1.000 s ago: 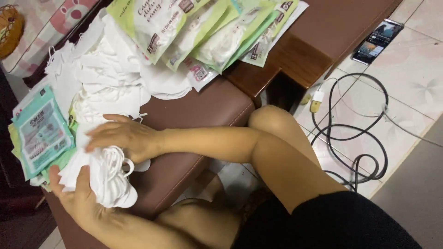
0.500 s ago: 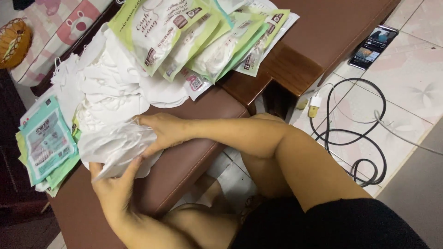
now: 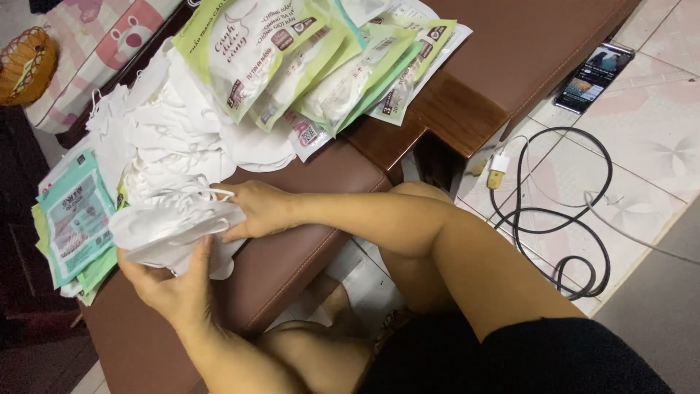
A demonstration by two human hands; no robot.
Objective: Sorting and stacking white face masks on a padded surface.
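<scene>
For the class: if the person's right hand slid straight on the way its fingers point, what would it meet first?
The right hand points left and already touches the stack of white masks held by the left hand. Beyond that, probably the teal packets.

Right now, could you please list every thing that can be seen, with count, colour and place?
face masks: small stack, white, held in both hands
loose masks: big pile, white, on bench behind
green packets: several, fanned at top
teal packets: few, far left
bench: one, brown
basket: one, orange-brown, top left
phone: one, on tiled floor
cable: black, coiled on floor
left hand: under stack
right hand: on stack's side
</scene>
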